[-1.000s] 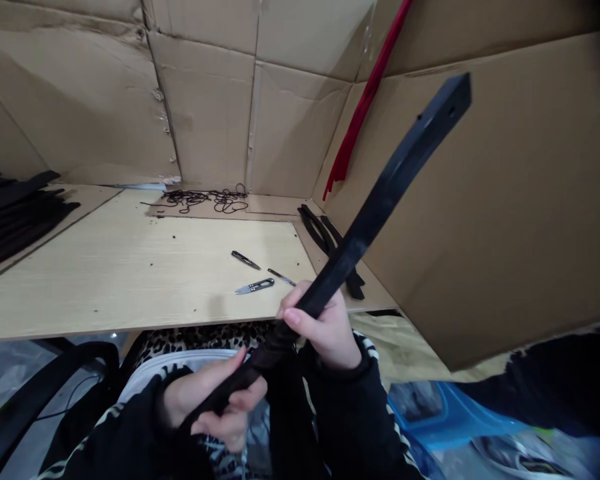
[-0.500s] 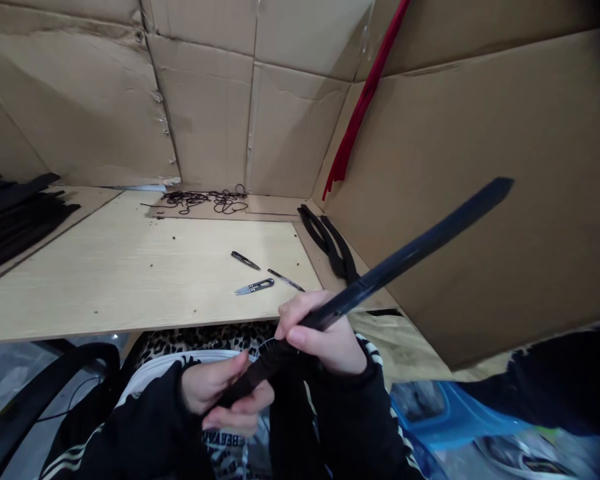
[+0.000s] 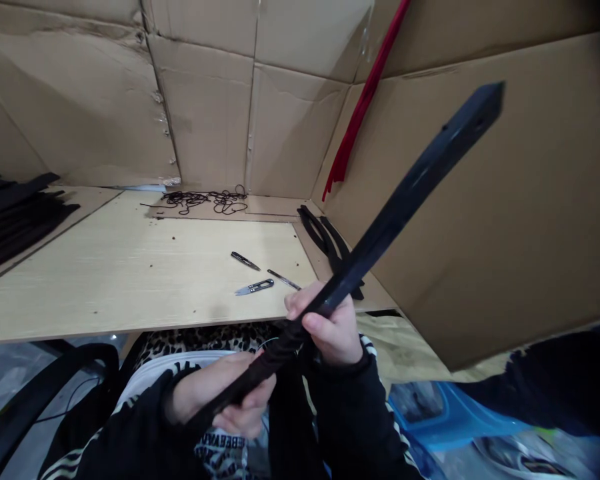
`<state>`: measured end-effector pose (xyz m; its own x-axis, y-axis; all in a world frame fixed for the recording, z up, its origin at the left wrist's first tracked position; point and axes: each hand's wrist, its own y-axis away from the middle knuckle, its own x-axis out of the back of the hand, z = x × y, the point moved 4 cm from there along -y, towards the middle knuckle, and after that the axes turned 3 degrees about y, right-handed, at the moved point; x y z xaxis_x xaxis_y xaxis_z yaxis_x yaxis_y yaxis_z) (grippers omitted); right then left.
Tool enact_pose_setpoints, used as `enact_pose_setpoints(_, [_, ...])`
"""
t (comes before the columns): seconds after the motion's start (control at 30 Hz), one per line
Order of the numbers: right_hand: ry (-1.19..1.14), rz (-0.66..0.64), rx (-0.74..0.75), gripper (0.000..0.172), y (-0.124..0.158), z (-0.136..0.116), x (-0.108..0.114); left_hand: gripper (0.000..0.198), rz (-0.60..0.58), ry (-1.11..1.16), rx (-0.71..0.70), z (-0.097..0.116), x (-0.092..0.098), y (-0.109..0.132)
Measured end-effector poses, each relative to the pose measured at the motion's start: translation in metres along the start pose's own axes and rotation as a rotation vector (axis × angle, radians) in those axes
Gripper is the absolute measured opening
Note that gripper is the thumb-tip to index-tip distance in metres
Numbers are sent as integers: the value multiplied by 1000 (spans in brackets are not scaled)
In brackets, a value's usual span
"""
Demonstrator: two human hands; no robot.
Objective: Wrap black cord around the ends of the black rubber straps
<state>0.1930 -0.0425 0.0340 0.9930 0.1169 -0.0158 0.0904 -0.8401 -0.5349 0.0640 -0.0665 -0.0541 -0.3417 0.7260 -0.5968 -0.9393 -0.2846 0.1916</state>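
A long, dark, slightly curved bar (image 3: 405, 197) with a smooth shine slants up to the right in front of me, its pointed far end showing small holes. Dark cloth (image 3: 275, 357) is bunched in folds around its lower part. My right hand (image 3: 339, 337) is closed round the bar just above these folds, thumb on top. Lower down, my left hand (image 3: 203, 387) wraps the cloth-covered end, which runs toward my left sleeve. On the table beyond lie two thread snips (image 3: 255, 287) (image 3: 245, 260) and a thin metal tool (image 3: 283, 279).
Dark strips (image 3: 20, 213) are piled at the left, and a few more (image 3: 330, 243) lie at the right edge. Tangled dark cord (image 3: 205, 199) rests at the back. Cardboard walls (image 3: 200, 113) enclose the table (image 3: 105, 273). Red strips (image 3: 363, 107) hang at the right.
The bar has swung to a steeper angle, its far end rising and coming nearer. My right hand has shifted slightly right, and my left hand reaches further along the cloth-covered part.
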Motion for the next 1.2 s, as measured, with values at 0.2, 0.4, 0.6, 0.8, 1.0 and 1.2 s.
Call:
enact_pose_setpoints(0.2, [302, 290, -64, 16, 1, -13, 3, 44, 573, -773, -378, 30, 9, 19])
enact_pose_setpoints(0.4, [-85, -47, 50, 23, 3, -4, 1, 47, 111, -505, -88, 14, 2, 24])
enact_pose_setpoints(0.6, [-100, 127, 38, 23, 7, 0, 1, 34, 610, -745, -357, 24, 17, 22])
enact_pose_setpoints(0.8, [90, 229, 95, 35, 9, -12, 6, 27, 885, -1007, -591, 35, 12, 39])
enact_pose_setpoints(1.0, [68, 245, 168, 22, 11, -12, 7, 33, 466, -865, -240, 31, 7, 34])
enact_pose_setpoints(1.2, [184, 431, 125, 25, 10, -11, 14, 22, 964, -1395, -657, 45, 6, 44])
